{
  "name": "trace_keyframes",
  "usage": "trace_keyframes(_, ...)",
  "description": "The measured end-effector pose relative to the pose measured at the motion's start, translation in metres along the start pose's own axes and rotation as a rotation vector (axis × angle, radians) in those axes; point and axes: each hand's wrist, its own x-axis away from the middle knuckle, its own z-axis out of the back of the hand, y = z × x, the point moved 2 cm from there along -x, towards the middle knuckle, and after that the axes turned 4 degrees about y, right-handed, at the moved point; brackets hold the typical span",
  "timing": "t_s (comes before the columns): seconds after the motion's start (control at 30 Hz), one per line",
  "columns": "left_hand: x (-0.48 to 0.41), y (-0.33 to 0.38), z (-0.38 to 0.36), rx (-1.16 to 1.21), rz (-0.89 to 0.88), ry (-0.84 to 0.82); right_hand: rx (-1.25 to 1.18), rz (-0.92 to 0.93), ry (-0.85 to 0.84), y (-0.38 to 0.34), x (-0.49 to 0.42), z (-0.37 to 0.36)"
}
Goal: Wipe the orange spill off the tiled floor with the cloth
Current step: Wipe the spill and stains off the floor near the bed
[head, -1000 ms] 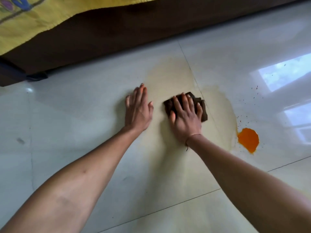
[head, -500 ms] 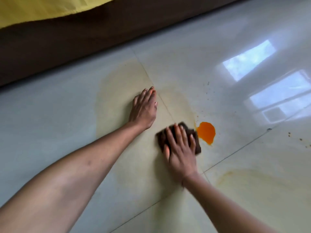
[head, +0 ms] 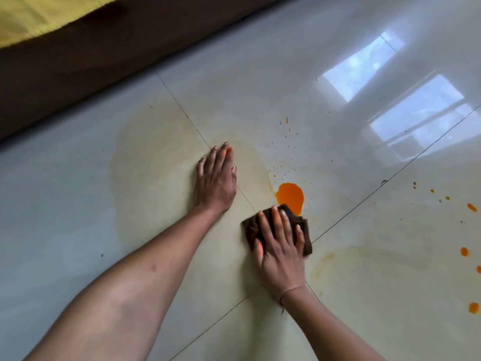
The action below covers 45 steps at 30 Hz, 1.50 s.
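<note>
Nearest the camera, the folded dark brown cloth (head: pixel 306 237) is pressed flat to the tiled floor (head: pixel 78 204) under the right hand (head: pixel 279 246). The fingers are laid straight and spread over the cloth, not curled round it, and a thin thread band (head: pixel 291 291) is seen at the wrist. The cloth is judged soft, light and limp. It is best driven by a flat palm over its middle, so that the folds are kept together and the edges do not roll under. On glossy tile it is likely to slide easily once wet. Its far corner touches the near edge of the orange puddle (head: pixel 290 195). To the right, well apart, scattered orange drops (head: pixel 472 207) are left on the neighbouring tile, beside a pale yellowish smear (head: pixel 377 269). A little farther off and to the left, the left hand (head: pixel 217 181) is rested open on the floor, fingers together, with nothing held. It seems to be used as a brace. It lies on a wider yellowish film (head: pixel 156 152). Fine orange specks (head: pixel 286 126) are sprayed beyond the puddle. Farther still, window reflections (head: pixel 416 121) are shown on the tile. At the back are a dark brown furniture base (head: pixel 104 61) and a yellow cover (head: pixel 39 14).
</note>
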Motion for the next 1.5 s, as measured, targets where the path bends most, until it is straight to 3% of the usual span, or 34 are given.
trace_keyframes(0.17, 0.000, -0.001, -0.005, -0.017, -0.007, 0.036, -0.032, -0.238, 0.062, 0.018, -0.125, 0.009)
trace_keyframes(0.37, 0.000, 0.000, -0.002, 0.006, 0.005, 0.023, 0.003, -0.138, 0.034, 0.020, -0.017, 0.008)
trace_keyframes(0.57, 0.000, -0.002, -0.005, 0.015, -0.009, 0.058, -0.007, -0.196, 0.025, 0.028, -0.143, 0.015)
trace_keyframes(0.77, 0.001, 0.000, -0.001, 0.010, -0.002, 0.023, 0.028, -0.003, -0.008, 0.038, -0.059, 0.016)
trace_keyframes(0.93, -0.001, 0.000, -0.005, -0.013, 0.001, 0.030, 0.018, 0.004, -0.042, 0.043, -0.147, 0.023)
trace_keyframes(1.0, -0.001, 0.001, -0.004, -0.022, -0.007, 0.037, 0.036, 0.139, -0.061, 0.052, -0.153, 0.025)
trace_keyframes(1.1, -0.001, 0.002, 0.000, -0.005, 0.014, 0.036, 0.098, 0.549, -0.135, 0.085, -0.109, 0.031)
trace_keyframes(1.17, -0.001, 0.004, 0.005, 0.015, 0.031, 0.003, 0.138, 0.679, -0.166, 0.117, -0.089, 0.037)
trace_keyframes(1.23, -0.002, 0.008, 0.008, 0.006, 0.052, -0.065, 0.098, 0.554, -0.113, 0.128, -0.109, 0.038)
trace_keyframes(1.3, -0.004, 0.014, 0.009, -0.033, 0.074, -0.133, 0.028, 0.211, -0.049, 0.115, -0.142, 0.035)
trace_keyframes(1.37, -0.005, 0.019, 0.013, -0.048, 0.101, -0.186, -0.001, 0.015, -0.006, 0.091, -0.156, 0.031)
trace_keyframes(1.5, -0.011, 0.027, 0.030, -0.068, 0.131, -0.328, -0.008, 0.299, -0.011, 0.082, -0.083, 0.024)
